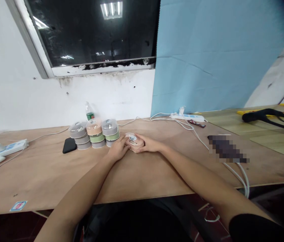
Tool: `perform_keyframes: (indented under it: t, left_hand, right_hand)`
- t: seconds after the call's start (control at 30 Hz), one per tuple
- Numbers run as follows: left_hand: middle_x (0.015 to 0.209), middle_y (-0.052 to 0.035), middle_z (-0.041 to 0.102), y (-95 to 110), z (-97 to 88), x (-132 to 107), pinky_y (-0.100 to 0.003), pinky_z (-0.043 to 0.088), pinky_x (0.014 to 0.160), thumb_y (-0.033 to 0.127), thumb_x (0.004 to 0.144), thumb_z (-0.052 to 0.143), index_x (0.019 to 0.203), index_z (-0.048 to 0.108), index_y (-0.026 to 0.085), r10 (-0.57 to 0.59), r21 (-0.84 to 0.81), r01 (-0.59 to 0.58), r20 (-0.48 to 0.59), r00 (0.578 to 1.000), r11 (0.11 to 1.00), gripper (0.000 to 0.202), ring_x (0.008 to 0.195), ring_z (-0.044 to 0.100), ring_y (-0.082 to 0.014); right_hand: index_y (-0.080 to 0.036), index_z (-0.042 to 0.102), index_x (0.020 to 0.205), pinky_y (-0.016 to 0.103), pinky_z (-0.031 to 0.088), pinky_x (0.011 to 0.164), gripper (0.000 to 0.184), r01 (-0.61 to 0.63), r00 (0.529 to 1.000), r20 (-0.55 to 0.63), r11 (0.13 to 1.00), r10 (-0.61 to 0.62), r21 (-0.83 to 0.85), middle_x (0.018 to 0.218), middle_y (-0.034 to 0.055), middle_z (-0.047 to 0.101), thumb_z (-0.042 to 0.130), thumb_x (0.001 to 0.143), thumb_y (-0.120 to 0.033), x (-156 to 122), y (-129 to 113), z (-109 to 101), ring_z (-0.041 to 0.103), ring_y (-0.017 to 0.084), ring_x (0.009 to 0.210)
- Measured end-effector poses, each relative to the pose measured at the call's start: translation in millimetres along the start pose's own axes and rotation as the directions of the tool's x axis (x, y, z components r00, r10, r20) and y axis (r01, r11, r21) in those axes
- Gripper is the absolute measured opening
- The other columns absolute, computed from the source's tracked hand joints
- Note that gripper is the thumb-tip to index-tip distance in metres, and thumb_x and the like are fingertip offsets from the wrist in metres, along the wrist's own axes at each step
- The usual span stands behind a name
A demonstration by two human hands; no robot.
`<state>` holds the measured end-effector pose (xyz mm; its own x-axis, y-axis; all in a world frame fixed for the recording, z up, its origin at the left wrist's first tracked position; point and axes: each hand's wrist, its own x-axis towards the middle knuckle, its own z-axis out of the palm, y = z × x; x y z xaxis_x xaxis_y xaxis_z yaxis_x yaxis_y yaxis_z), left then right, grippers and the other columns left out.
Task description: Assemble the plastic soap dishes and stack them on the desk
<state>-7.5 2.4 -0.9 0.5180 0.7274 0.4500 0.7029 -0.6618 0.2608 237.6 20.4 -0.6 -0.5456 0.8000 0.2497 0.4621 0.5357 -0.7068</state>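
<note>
Between my two hands, a small round pinkish container [135, 144] with a clear lid rests on the wooden table [142, 174]. My left hand [118, 148] wraps its left side, and my right hand [150, 144] grips its right side. Just left of my left hand stand three stacks of similar round containers: a grey stack [81, 137], one with a peach top [95, 129] over green and grey, and one with a grey top [110, 127] over green and grey. Their lids look clear, with something small and pale under each.
Behind the stacks stands a plastic bottle [89, 112]; a black phone-like object [69, 145] lies beside them. Power strips [8, 148] sit far left and at the back right [187, 117]. White cables run across the right side, near a blurred dark object [226, 148].
</note>
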Motion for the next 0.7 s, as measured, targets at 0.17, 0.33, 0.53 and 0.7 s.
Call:
perform_keyframes:
  t: [0.17, 0.33, 0.53, 0.7]
  left_hand:
    - [0.143, -0.0136, 0.045, 11, -2.2, 1, -0.042, 0.041, 0.103, 0.036, 0.089, 0.056, 0.132, 0.052, 0.019, -0.019, 0.13, 0.029, -0.079, 0.997, 0.991, 0.047, 0.127, 0.047, -0.0275]
    - [0.139, -0.0116, 0.05, 14, -5.5, 1, -0.042, 0.043, 0.101, 0.041, 0.088, 0.056, 0.13, 0.054, 0.021, -0.057, 0.169, 0.061, -0.025, 0.998, 0.984, 0.047, 0.123, 0.051, -0.0272]
    - [0.141, -0.0103, 0.049, 22, -9.8, 0, -0.042, 0.044, 0.097, 0.046, 0.089, 0.053, 0.132, 0.051, 0.023, -0.123, 0.221, 0.115, 0.023, 0.992, 0.968, 0.049, 0.12, 0.055, -0.0286]
    - [0.148, -0.0106, 0.04, 25, -9.9, 0, -0.04, 0.049, 0.088, 0.055, 0.09, 0.045, 0.137, 0.043, 0.023, -0.199, 0.211, 0.181, 0.069, 0.978, 0.961, 0.057, 0.112, 0.06, -0.0303]
  right_hand:
    - [-0.025, 0.03, 0.149, 0.049, 0.029, 0.113, 0.11, -0.055, 0.998, -0.029, 0.998, 0.054, -0.038, 0.15, 0.0088, 0.037, 0.084, 0.056, -0.051, -1, 5, -3, 0.036, 0.034, 0.136]
    - [-0.027, 0.032, 0.148, 0.051, 0.032, 0.112, 0.107, -0.088, 0.995, -0.064, 0.992, 0.083, -0.095, 0.15, 0.0077, 0.037, 0.082, 0.058, -0.054, 0, 12, 3, 0.038, 0.034, 0.135]
    - [-0.026, 0.032, 0.148, 0.048, 0.031, 0.112, 0.104, -0.013, 0.996, -0.09, 0.995, 0.004, -0.099, 0.149, 0.0081, 0.039, 0.081, 0.06, -0.053, 1, 12, 5, 0.039, 0.033, 0.135]
    - [-0.026, 0.031, 0.149, 0.049, 0.03, 0.113, 0.101, -0.009, 0.998, -0.069, 0.991, -0.001, -0.134, 0.151, 0.0085, 0.036, 0.079, 0.064, -0.052, 0, 14, 3, 0.037, 0.033, 0.136]
